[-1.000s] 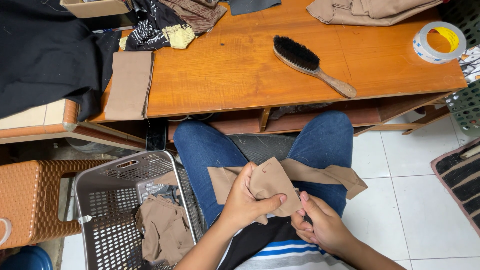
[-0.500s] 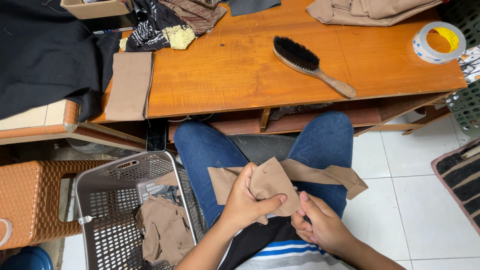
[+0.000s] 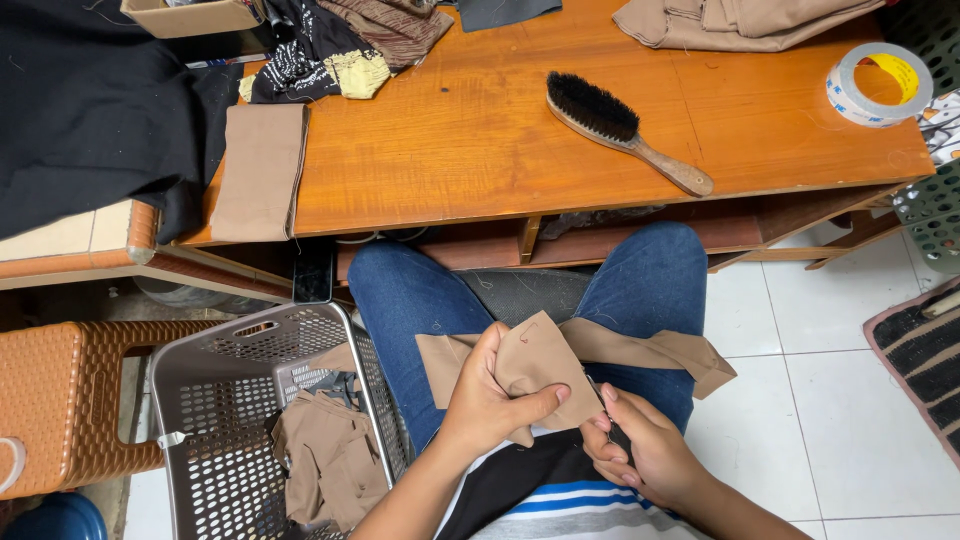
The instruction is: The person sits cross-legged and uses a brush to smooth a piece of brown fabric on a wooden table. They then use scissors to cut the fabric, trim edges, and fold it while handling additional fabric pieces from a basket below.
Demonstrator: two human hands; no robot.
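My left hand (image 3: 490, 405) grips a tan piece of fabric (image 3: 545, 365) over my lap, thumb pressed across its lower edge. The cloth spreads across both jeans-clad thighs, with a strip trailing to the right. My right hand (image 3: 640, 450) is curled just below and right of the cloth, fingers closed around a small dark tool at the fabric's lower corner; what the tool is cannot be made out.
A grey perforated plastic basket (image 3: 200, 400) with tan fabric pieces stands at my left. The wooden table (image 3: 480, 130) carries a black-bristle brush (image 3: 620, 125), a tape roll (image 3: 875, 85), folded tan cloth (image 3: 262, 170) and dark fabrics (image 3: 90, 110). A brown woven stool (image 3: 70, 400) stands far left.
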